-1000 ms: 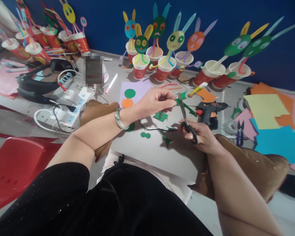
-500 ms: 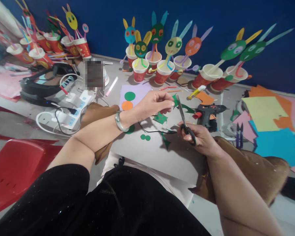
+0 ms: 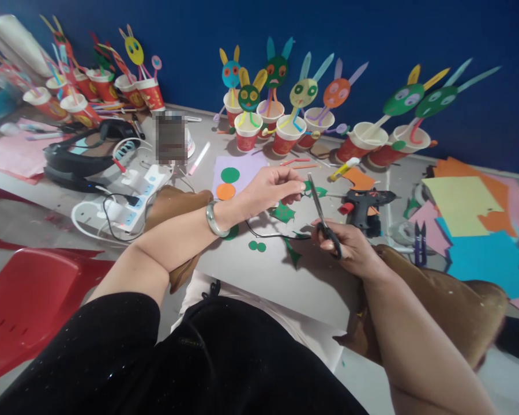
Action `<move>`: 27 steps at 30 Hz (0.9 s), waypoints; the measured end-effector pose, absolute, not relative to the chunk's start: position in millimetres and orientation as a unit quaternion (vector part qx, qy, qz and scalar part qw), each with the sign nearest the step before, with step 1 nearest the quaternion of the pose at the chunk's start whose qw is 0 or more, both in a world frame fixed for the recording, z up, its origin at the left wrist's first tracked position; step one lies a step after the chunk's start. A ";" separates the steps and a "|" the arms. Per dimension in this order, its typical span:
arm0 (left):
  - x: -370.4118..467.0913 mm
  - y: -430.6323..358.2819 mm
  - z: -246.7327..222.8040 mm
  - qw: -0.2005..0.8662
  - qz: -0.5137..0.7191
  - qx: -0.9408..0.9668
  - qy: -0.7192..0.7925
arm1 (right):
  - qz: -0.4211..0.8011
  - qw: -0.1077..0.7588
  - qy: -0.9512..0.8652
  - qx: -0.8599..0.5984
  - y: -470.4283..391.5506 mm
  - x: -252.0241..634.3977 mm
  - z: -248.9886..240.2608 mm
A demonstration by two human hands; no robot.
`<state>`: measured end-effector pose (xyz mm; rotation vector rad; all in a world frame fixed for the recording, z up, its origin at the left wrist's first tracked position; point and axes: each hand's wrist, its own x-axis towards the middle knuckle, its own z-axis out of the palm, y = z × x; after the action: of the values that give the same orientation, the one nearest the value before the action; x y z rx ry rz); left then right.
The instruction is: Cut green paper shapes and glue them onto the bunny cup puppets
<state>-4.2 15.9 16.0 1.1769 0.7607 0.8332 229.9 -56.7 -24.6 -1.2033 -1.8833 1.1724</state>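
My left hand (image 3: 279, 187) pinches a small green paper piece (image 3: 315, 189) between thumb and fingertips. My right hand (image 3: 343, 245) grips black-handled scissors (image 3: 316, 202), their blades pointing up beside that paper. Whether the blades touch it I cannot tell. Beneath the hands lie a perforated green scrap (image 3: 283, 212) and a jagged green offcut (image 3: 293, 253). Two small green circles (image 3: 257, 246) rest nearer my body. On a lilac sheet (image 3: 242, 164) are a larger green circle (image 3: 229, 174) and an orange circle (image 3: 225, 191). Another green circle (image 3: 232, 233) is partly hidden by my left wrist.
A black glue gun (image 3: 367, 204) lies right of the scissors, near purple-handled snips (image 3: 420, 242) and coloured paper sheets (image 3: 480, 253). Paper cups (image 3: 289, 138) with bug-faced figures line the back. A power strip (image 3: 140, 199) with cables and a black headset (image 3: 75, 161) sit left.
The view has shifted slightly, so the cups sit lower in the picture. The green paper at my left fingertips has turned a little; both hands keep their hold.
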 end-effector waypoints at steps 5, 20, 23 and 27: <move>-2.8 16.3 14.6 0.687 0.377 0.517 0.345 | 0.433 0.301 -0.716 -0.457 -56.5 229.1 -22.4; 2.0 3.6 15.4 0.713 0.313 0.507 0.370 | 0.441 0.406 -0.638 -0.484 -56.4 230.0 -35.4; 6.1 0.7 7.6 0.716 0.285 0.525 0.361 | 0.424 0.432 -0.609 -0.513 -57.9 223.5 -29.6; 12.2 -2.3 0.9 0.717 0.253 0.534 0.370 | 0.430 0.440 -0.581 -0.532 -59.9 214.3 -25.0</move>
<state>12.2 -2.3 0.9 1.1822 0.8191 0.5591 214.3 -59.9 -25.0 -1.3220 -1.4439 1.0666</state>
